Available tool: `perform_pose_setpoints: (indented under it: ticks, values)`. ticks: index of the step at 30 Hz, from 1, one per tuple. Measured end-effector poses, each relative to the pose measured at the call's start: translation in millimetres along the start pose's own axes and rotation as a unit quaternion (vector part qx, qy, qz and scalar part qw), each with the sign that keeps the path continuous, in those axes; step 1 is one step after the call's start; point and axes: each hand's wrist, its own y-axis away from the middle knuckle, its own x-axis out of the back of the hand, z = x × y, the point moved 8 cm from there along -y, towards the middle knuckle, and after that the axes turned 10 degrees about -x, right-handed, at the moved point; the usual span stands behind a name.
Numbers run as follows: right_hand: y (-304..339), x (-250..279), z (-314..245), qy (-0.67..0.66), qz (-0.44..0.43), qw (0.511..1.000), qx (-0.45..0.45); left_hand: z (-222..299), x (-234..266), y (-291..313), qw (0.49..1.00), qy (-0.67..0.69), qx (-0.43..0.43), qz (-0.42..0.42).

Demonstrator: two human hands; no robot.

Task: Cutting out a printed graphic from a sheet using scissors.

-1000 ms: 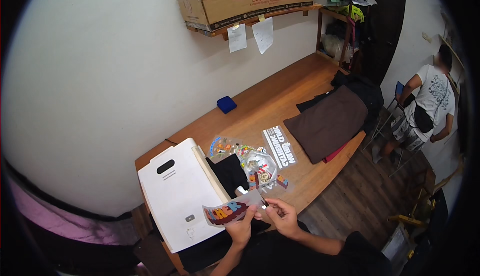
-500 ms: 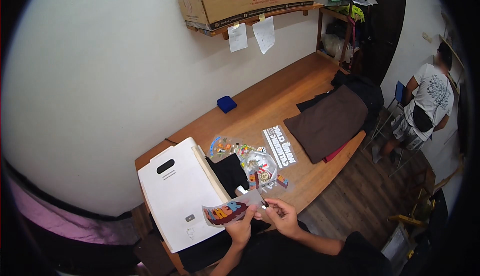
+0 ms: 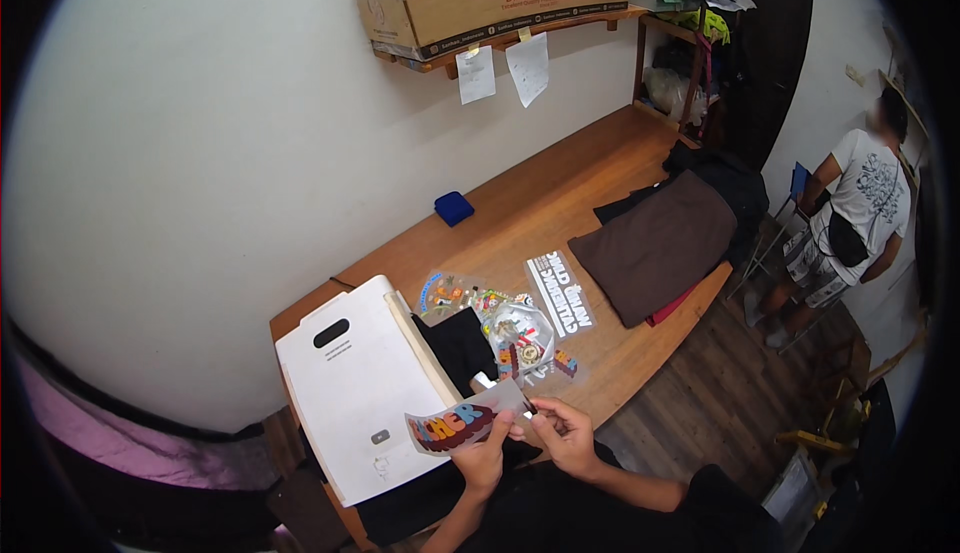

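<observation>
My left hand (image 3: 482, 461) grips a clear transfer film (image 3: 455, 427) printed with large colourful lettering, its thumb on top near the right end. The film is held up above the front edge of a white flat-topped machine (image 3: 355, 373). My right hand (image 3: 566, 437) is closed in a pinch close to the film's right edge. A small dark piece shows at its fingertips, too small to name. Beyond the hands lie a clear plastic bag (image 3: 520, 338) with small colourful items and several printed film sheets (image 3: 452, 294). Black cloth (image 3: 455, 345) reaches out from the machine's side.
On the wooden table (image 3: 520, 208) are a white-lettered film (image 3: 560, 295), a blue folded cloth (image 3: 453, 209) and a stack of dark garments (image 3: 660, 243). A shelf above bears a cardboard box (image 3: 510, 3). A person (image 3: 860, 198) stands by a folding chair at right.
My hands and the film stay almost in place, with only a tiny shift of the film. The person at the right has straightened slightly and moved a leg.
</observation>
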Motion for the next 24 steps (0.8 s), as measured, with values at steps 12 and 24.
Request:
perform_pose_setpoints:
  ticks: [12, 24]
  values:
    - [1.0, 4.4, 2.8, -0.001, 0.029, 1.000, -0.010, -1.9, -2.5, 1.1, 1.000, -0.011, -0.001, -0.012]
    - [0.4, 3.1, -2.0, 0.000, 0.033, 0.999, -0.024, -5.7, -2.4, 3.8, 1.000, -0.017, 0.001, -0.025]
